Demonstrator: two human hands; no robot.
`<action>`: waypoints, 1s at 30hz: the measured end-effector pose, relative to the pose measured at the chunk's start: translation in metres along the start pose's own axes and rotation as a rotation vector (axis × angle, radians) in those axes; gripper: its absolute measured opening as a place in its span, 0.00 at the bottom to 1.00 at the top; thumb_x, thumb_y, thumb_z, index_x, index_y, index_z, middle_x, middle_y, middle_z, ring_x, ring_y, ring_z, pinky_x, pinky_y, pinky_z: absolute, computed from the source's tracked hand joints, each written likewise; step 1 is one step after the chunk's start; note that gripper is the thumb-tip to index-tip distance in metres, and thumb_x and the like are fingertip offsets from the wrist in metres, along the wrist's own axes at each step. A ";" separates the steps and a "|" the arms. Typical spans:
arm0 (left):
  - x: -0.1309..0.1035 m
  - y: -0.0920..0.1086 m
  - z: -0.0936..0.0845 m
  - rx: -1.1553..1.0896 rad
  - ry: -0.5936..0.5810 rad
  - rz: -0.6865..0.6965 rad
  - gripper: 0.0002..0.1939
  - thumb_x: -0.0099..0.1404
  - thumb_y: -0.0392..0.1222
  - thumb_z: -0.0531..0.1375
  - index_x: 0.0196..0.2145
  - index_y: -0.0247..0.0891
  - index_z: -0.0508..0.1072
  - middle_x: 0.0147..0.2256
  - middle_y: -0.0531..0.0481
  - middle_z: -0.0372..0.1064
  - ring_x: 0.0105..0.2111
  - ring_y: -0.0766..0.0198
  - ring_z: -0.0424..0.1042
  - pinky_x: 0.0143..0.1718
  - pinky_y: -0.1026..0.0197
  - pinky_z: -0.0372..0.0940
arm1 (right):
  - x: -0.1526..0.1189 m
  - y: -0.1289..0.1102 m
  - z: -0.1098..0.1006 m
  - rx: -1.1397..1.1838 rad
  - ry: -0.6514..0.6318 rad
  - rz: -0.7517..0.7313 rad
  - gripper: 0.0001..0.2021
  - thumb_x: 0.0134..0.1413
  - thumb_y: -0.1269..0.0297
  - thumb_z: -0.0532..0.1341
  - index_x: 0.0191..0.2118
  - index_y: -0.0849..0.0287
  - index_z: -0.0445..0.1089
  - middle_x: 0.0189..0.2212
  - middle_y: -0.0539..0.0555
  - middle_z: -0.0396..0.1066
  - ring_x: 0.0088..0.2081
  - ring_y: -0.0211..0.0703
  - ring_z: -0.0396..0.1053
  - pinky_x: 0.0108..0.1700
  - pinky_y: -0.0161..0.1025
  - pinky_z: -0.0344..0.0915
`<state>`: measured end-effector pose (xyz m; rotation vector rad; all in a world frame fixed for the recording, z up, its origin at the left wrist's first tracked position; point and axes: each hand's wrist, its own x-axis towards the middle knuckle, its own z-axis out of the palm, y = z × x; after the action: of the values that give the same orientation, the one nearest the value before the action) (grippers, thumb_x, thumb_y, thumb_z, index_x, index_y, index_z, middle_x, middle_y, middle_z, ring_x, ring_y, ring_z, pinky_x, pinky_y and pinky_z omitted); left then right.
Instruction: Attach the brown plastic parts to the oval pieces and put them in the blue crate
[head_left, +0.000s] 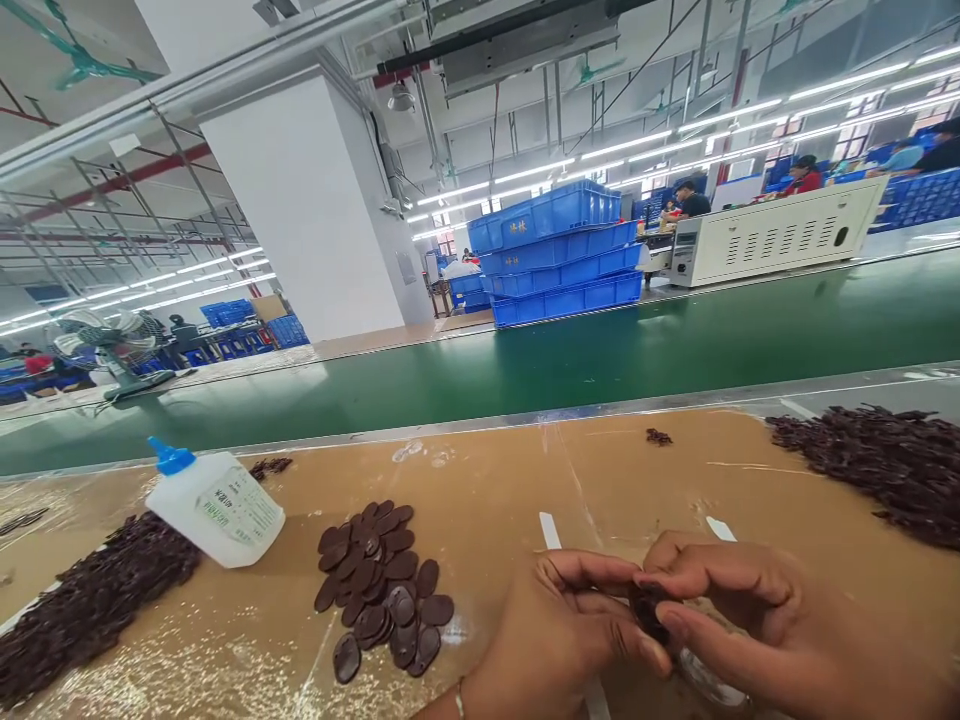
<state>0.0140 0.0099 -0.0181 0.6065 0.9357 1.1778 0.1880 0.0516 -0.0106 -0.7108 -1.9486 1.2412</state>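
Observation:
My left hand and my right hand meet at the lower right, low over the brown tabletop. Between their fingertips is a small dark brown piece, pinched from both sides and partly hidden by the fingers. Beneath my right hand shows part of a clear, rounded object; its kind is hidden. Left of my hands lies a loose heap of flat, dark brown oval discs. A white squeeze bottle with a blue cap leans beyond the heap, its label facing me.
Piles of small dark brown strips lie at the left and right. A green conveyor belt runs past the table. Across it stand stacked blue crates, a cream machine and a fan. Several people work farther back.

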 end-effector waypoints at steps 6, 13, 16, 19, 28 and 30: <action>-0.001 0.002 0.001 0.019 -0.005 0.000 0.26 0.28 0.30 0.78 0.29 0.30 0.78 0.24 0.43 0.79 0.20 0.65 0.75 0.26 0.67 0.68 | -0.002 -0.002 0.004 0.032 0.090 0.028 0.15 0.56 0.55 0.64 0.23 0.55 0.76 0.25 0.52 0.72 0.29 0.42 0.70 0.36 0.41 0.66; -0.002 0.003 0.000 0.045 -0.028 0.016 0.21 0.34 0.27 0.74 0.31 0.30 0.79 0.26 0.44 0.80 0.21 0.66 0.75 0.28 0.67 0.68 | -0.001 -0.006 0.002 -0.010 0.038 0.014 0.14 0.58 0.57 0.63 0.25 0.56 0.76 0.26 0.52 0.73 0.30 0.42 0.71 0.35 0.41 0.65; -0.004 0.005 0.001 0.081 -0.049 0.024 0.20 0.38 0.27 0.73 0.32 0.29 0.80 0.25 0.44 0.79 0.21 0.68 0.75 0.29 0.68 0.67 | 0.000 -0.011 -0.001 -0.028 0.018 0.009 0.12 0.58 0.60 0.62 0.25 0.57 0.75 0.26 0.52 0.73 0.30 0.41 0.71 0.34 0.39 0.65; -0.005 0.007 0.001 0.105 -0.061 0.031 0.19 0.39 0.28 0.73 0.33 0.29 0.80 0.26 0.44 0.80 0.22 0.68 0.75 0.31 0.68 0.67 | 0.001 -0.017 -0.002 -0.032 0.030 0.004 0.10 0.55 0.63 0.63 0.24 0.58 0.74 0.25 0.51 0.73 0.29 0.40 0.70 0.33 0.38 0.65; -0.006 0.008 -0.002 0.142 -0.072 0.037 0.19 0.42 0.28 0.73 0.35 0.31 0.80 0.28 0.45 0.81 0.24 0.68 0.76 0.31 0.68 0.67 | 0.002 -0.020 -0.002 -0.029 0.031 -0.005 0.09 0.54 0.66 0.63 0.24 0.58 0.76 0.25 0.50 0.73 0.28 0.37 0.69 0.33 0.36 0.64; -0.005 0.007 -0.002 0.157 -0.079 0.045 0.18 0.43 0.29 0.73 0.35 0.31 0.80 0.27 0.44 0.80 0.24 0.68 0.76 0.31 0.68 0.67 | 0.002 -0.018 -0.002 -0.032 0.035 -0.012 0.09 0.54 0.66 0.63 0.25 0.58 0.76 0.25 0.50 0.73 0.28 0.37 0.69 0.34 0.36 0.65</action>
<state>0.0081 0.0069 -0.0122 0.7984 0.9565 1.1192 0.1873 0.0469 0.0072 -0.7313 -1.9453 1.1856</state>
